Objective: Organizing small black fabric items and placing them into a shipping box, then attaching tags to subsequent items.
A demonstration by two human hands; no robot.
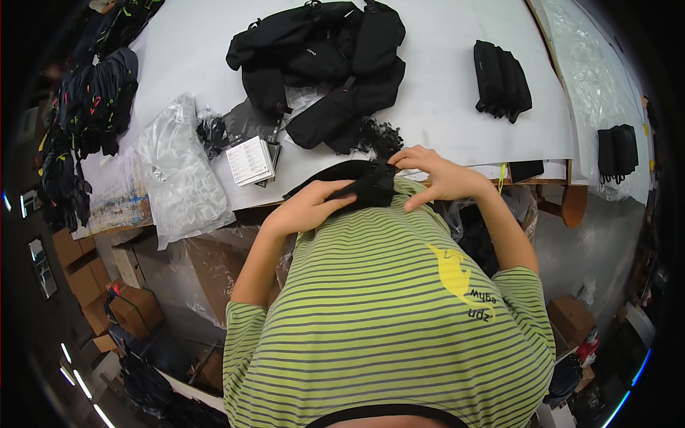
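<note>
A small black fabric bag [367,182] lies at the table's near edge, against the front of my striped shirt. My left hand [312,207] is closed on its left part, with the thumb on top and the other fingers partly hidden by the cloth. At the bag's right end, my right hand [441,177] touches the fabric with its fingertips. The thumb of that hand stands apart from the fingers, and nothing shows in the gap. Just beyond the bag sits a tangle of small black cord pieces [382,137].
Black bags [321,53] are heaped at the far middle of the white table [442,85]. Folded black pouches [503,82] lie right, with more pouches [617,153] beyond. To the left are printed cards [250,161], clear plastic bags [184,167] and dark backpacks [93,107].
</note>
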